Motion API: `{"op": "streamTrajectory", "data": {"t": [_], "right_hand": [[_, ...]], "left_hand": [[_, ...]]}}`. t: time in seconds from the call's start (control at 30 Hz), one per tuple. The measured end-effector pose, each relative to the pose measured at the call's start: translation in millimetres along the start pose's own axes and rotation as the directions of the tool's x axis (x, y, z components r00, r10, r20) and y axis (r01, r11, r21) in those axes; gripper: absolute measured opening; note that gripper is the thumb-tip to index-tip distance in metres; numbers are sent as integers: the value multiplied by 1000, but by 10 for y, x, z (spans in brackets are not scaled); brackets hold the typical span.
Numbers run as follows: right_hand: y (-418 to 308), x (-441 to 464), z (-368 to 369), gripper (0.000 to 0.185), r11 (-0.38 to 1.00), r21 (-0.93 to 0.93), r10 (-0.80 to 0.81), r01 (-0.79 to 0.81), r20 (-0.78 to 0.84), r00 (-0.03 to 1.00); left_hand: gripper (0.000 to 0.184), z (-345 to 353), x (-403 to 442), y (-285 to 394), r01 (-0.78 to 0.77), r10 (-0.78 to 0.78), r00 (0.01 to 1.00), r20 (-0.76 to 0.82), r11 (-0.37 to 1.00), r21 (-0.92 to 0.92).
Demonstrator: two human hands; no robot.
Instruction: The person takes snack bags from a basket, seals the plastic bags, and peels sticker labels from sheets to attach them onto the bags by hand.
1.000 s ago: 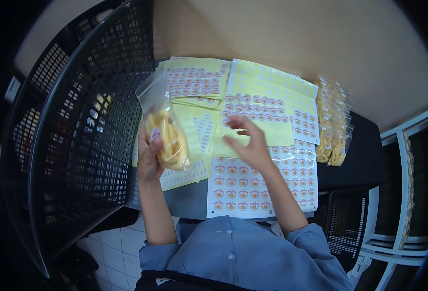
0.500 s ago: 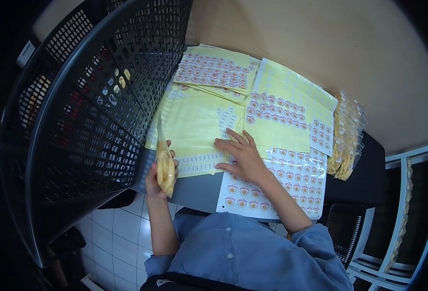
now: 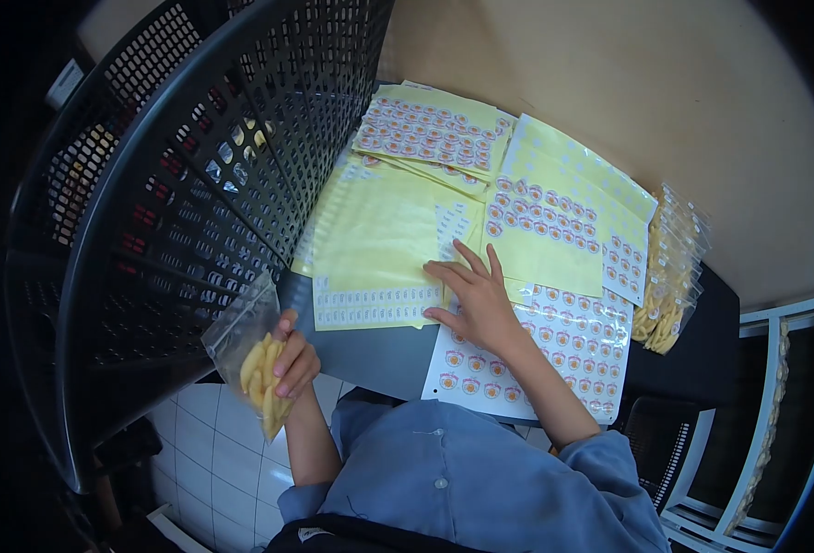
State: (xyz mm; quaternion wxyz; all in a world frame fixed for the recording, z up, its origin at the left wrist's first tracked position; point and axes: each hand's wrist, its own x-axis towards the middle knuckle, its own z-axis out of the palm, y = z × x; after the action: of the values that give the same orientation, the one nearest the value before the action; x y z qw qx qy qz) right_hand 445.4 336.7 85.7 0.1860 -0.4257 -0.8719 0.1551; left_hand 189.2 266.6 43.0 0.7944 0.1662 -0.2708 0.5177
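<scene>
My left hand [image 3: 297,362] is closed on the side of a clear plastic bag [image 3: 261,373] holding yellow stick-like snacks. The bag hangs tilted past the table's left front edge, its flat upper end toward the black basket. My right hand [image 3: 474,300] has its fingers spread, over the edge of a yellow sticker sheet [image 3: 379,221] with rows of small white labels. Beneath my right forearm lies a white sheet of round orange-and-pink stickers [image 3: 568,346]. More round stickers are on a stack of sheets [image 3: 430,129] at the back and on a half-used sheet [image 3: 545,249].
A large black perforated basket [image 3: 181,175] rises on the left. Several filled clear bags [image 3: 669,267] lie in a row on a dark surface at the right. A beige wall [image 3: 600,74] closes off the back, and white metal bars [image 3: 748,415] stand at the far right.
My left hand has moved left and turned the bag so its flat face shows, out from the table edge. The right hand stays over the sheets. The whole view has shifted slightly.
</scene>
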Motion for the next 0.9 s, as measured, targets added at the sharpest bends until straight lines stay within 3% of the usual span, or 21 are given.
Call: {"op": "streamTrajectory", "data": {"t": [0.07, 0.13, 0.2, 0.3, 0.57, 0.63, 0.9], "right_hand": [[-105, 108, -47, 48, 999, -38, 6, -5, 9, 1000], [-231, 276, -7, 50, 991, 44, -123, 124, -28, 992], [-384, 454, 216, 50, 958, 233, -157, 169, -71, 985], [-610, 642, 566, 50, 937, 321, -91, 137, -153, 984], [-632, 660, 775, 40, 938, 318, -117, 140, -90, 989], [-652, 662, 809, 32, 953, 252, -131, 167, -155, 979], [-719, 710, 886, 15, 972, 197, -98, 129, -158, 983]], "left_hand": [[56, 27, -31, -20, -30, 30, 1000, -3, 999, -12], [65, 105, -25, -101, -161, 184, 979, -92, 965, 208], [69, 67, -49, -75, -140, 161, 983, -86, 967, 213], [74, 28, -89, -66, -128, 148, 985, -83, 969, 209], [82, 58, -81, -105, -162, 190, 976, -102, 959, 230], [82, 44, -85, -94, -156, 186, 977, -107, 959, 238], [87, -14, -122, -84, -138, 167, 981, -94, 956, 260]]}}
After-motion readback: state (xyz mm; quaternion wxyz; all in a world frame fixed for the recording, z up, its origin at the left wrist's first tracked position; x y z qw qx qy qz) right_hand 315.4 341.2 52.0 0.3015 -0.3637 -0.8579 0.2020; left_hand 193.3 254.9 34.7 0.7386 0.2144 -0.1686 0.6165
